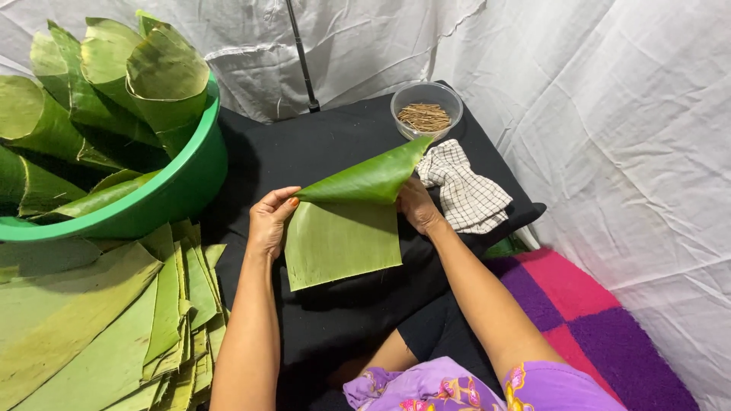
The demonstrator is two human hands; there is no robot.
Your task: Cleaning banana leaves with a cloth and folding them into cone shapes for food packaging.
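A rectangular piece of green banana leaf (343,240) is held above a black cloth surface (320,152). Its top part is folded over, making a glossy darker flap that points up to the right. My left hand (268,221) pinches the leaf's upper left corner where the fold starts. My right hand (415,204) grips the leaf at its right side, partly hidden behind the folded flap.
A green tub (179,190) at the left holds several rolled leaf cones. A stack of flat cut leaves (106,327) lies below it. A clear bowl of thin brown sticks (425,114) and a checked cloth (464,194) sit behind the leaf. A pink and purple mat (594,320) lies at the right.
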